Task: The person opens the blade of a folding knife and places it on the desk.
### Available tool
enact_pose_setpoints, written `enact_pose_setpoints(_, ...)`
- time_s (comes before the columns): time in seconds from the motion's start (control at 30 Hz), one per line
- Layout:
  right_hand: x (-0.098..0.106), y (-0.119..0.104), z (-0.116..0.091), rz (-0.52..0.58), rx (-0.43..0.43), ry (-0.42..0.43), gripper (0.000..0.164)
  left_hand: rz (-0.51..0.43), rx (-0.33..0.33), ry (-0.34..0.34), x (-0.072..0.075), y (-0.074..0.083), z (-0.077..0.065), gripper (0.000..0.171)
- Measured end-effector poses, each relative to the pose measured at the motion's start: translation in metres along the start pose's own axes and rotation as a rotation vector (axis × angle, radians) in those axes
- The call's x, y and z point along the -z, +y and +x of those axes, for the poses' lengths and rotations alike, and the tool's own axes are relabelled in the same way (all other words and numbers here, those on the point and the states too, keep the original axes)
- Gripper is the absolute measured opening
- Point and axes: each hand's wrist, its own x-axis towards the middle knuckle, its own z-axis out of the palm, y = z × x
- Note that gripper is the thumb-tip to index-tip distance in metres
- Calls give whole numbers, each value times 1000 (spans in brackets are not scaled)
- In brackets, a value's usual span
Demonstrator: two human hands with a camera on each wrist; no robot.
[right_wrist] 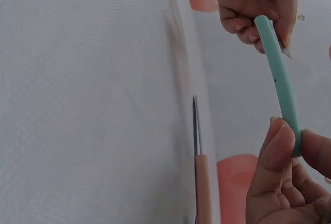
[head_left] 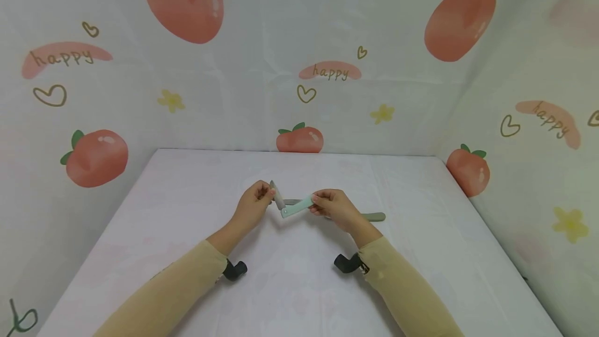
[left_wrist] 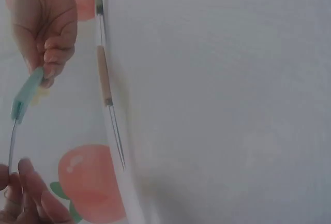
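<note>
A small folding knife with a mint green handle [head_left: 298, 207] is held up between both hands, its blade [head_left: 277, 195] swung out at an angle to the handle. My left hand [head_left: 252, 202] pinches the blade between thumb and fingers. At the other end, my right hand [head_left: 334, 207] pinches the tail of the handle between thumb and forefinger. In the right wrist view the mint green handle [right_wrist: 281, 81] stands nearly upright, and its pivot end hides most of the blade from there.
Below the hands lies a knife with a pinkish-tan handle [left_wrist: 104, 74] and a thin pointed blade [left_wrist: 117, 136]. A knife with an olive green handle [head_left: 374, 217] lies past the right hand. Patterned cloth [head_left: 262, 113] stands behind the white table [head_left: 290, 295].
</note>
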Motion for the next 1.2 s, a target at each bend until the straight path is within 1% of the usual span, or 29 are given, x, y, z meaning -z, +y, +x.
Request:
enact_pose_setpoints(0.1,2,0,0,-32,5,-15,26,34,30,-44,4,1,1,14)
enact_pose_setpoints(0.2,4,-3,0,-87,1,-38,25,72,70,-111,11,1,6,15)
enact_pose_setpoints(0.37,8,-11,-2,-209,-46,-119,23,28,123,-270,21,2,13,15)
enact_pose_setpoints(0.5,9,-15,-2,-275,-89,-213,21,28,124,-385,29,3,15,17)
enact_pose_setpoints(0.57,9,-16,-2,-290,-93,-252,19,33,114,-423,31,4,15,17)
enact_pose_setpoints(0.63,9,-17,-1,-301,-86,-278,18,32,106,-446,33,4,15,17)
enact_pose_setpoints(0.73,8,-18,0,-309,-77,-278,17,25,104,-450,34,5,13,17)
enact_pose_setpoints(0.83,7,-20,0,-310,-61,-258,16,5,114,-424,35,4,13,18)
enact_pose_setpoints(0.97,6,-21,1,-300,-39,-211,16,-24,107,-383,35,4,13,19)
enact_pose_setpoints(1.07,5,-20,2,-279,-23,-157,16,-53,95,-326,35,3,13,20)
enact_pose_setpoints(1.2,4,-18,4,-234,3,-72,18,-99,95,-204,33,1,12,21)
